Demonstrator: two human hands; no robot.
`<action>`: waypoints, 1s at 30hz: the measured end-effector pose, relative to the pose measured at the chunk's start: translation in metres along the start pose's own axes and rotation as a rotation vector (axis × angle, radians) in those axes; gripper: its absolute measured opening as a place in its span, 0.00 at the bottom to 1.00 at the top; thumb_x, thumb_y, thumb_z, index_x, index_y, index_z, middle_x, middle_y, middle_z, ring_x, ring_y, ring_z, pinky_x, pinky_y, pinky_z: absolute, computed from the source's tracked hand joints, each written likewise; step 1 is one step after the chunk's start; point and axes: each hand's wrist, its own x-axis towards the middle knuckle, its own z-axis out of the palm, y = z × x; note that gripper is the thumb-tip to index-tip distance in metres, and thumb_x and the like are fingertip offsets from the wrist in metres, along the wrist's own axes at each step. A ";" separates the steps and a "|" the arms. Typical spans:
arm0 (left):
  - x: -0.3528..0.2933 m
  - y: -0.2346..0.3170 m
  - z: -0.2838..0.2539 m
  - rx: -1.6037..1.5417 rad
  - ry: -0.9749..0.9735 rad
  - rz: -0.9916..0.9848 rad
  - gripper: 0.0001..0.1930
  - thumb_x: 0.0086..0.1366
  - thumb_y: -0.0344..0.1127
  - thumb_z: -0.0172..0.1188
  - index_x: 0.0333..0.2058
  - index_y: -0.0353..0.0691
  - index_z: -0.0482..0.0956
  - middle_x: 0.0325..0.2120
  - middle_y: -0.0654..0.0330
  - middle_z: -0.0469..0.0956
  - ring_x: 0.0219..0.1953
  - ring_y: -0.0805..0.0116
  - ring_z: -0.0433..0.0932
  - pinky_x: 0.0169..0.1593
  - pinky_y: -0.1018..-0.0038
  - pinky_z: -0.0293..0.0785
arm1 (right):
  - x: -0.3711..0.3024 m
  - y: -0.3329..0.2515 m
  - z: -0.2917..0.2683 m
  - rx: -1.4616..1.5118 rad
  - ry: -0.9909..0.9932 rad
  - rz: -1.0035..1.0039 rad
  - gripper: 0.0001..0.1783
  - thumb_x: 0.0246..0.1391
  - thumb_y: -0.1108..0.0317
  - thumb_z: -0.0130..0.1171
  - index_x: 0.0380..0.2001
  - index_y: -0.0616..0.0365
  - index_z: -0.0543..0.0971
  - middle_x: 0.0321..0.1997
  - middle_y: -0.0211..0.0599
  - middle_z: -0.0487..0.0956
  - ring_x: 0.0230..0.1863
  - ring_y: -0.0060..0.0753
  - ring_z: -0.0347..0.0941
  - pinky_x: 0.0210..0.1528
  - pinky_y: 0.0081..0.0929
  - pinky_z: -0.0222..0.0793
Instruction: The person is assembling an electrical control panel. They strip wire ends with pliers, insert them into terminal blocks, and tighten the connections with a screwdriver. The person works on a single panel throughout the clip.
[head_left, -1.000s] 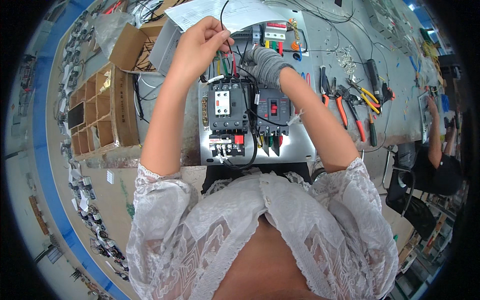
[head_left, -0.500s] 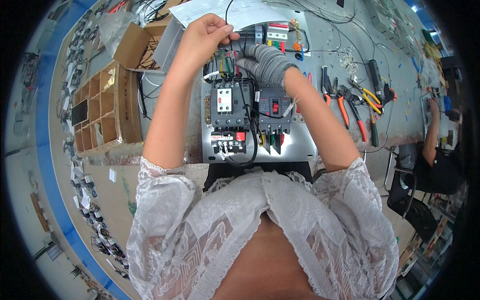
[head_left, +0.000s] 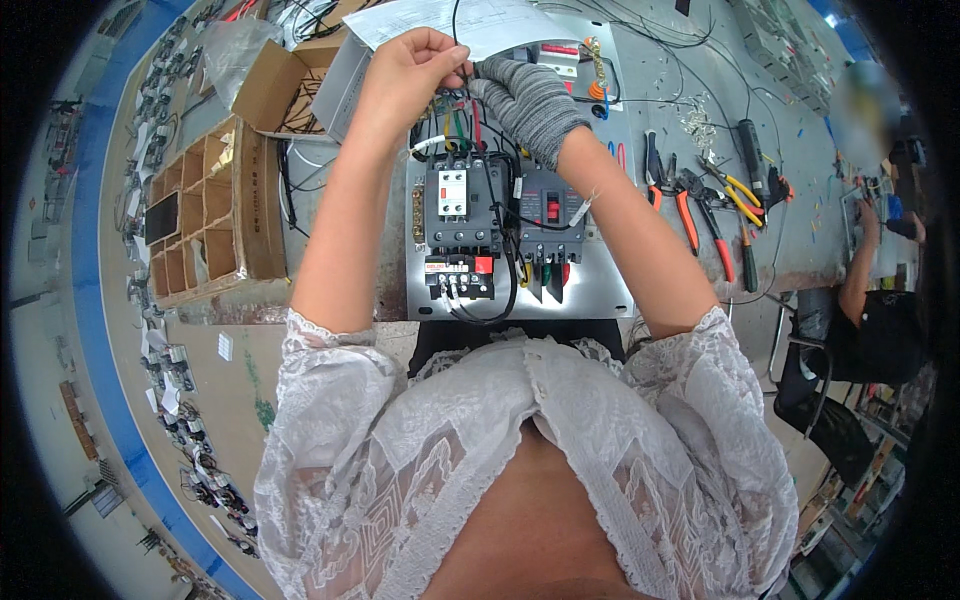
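Note:
My bare left hand (head_left: 412,75) pinches a thin black wire (head_left: 456,20) between thumb and fingers, above the far part of a metal mounting plate (head_left: 598,290). Close to those fingertips, my right hand (head_left: 530,105), in a grey knit glove, has its fingers closed at the same wire, their tips partly hidden. Below the hands, a dark contactor (head_left: 468,225) with a white front block sits on the plate. A circuit breaker (head_left: 552,212) with a red switch stands to its right. An overload relay (head_left: 460,278) is nearest me. Black wires run between them.
A paper sheet (head_left: 490,28) lies beyond the hands. To the left are an open cardboard box (head_left: 268,88) and a divided wooden box (head_left: 258,205). Pliers (head_left: 742,195), cutters (head_left: 712,225) and a screwdriver (head_left: 748,255) lie right. A person (head_left: 865,320) works at far right.
My right hand has moved up and away from me, closer to my left fingertips. The left hand keeps its pinch on the wire. The mounting plate has shifted slightly.

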 end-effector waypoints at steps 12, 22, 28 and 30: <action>-0.009 -0.011 0.001 -0.187 0.070 -0.030 0.12 0.56 0.28 0.63 0.39 0.31 0.75 0.31 0.56 0.81 0.33 0.74 0.79 0.39 0.81 0.75 | 0.000 0.002 0.008 0.022 0.069 0.043 0.16 0.53 0.58 0.56 0.38 0.59 0.80 0.37 0.49 0.80 0.40 0.49 0.76 0.44 0.38 0.71; -0.003 -0.009 0.006 -0.174 0.084 -0.089 0.21 0.53 0.28 0.64 0.46 0.29 0.71 0.34 0.52 0.81 0.35 0.68 0.80 0.42 0.76 0.75 | -0.006 -0.002 -0.003 0.054 0.023 0.076 0.20 0.55 0.54 0.53 0.42 0.57 0.79 0.39 0.48 0.80 0.41 0.48 0.77 0.45 0.37 0.71; -0.008 -0.025 -0.007 -0.210 0.124 -0.105 0.19 0.56 0.28 0.64 0.45 0.32 0.69 0.37 0.52 0.81 0.36 0.70 0.80 0.40 0.80 0.75 | -0.074 0.007 -0.081 0.035 0.260 0.170 0.18 0.52 0.56 0.55 0.39 0.58 0.78 0.34 0.48 0.79 0.39 0.52 0.76 0.44 0.39 0.71; -0.007 -0.021 0.004 -0.227 0.125 -0.098 0.18 0.56 0.27 0.64 0.44 0.34 0.69 0.37 0.52 0.81 0.35 0.71 0.80 0.40 0.81 0.75 | -0.123 0.061 -0.109 -0.045 0.326 0.334 0.16 0.53 0.56 0.56 0.37 0.56 0.79 0.35 0.46 0.80 0.38 0.47 0.77 0.42 0.37 0.71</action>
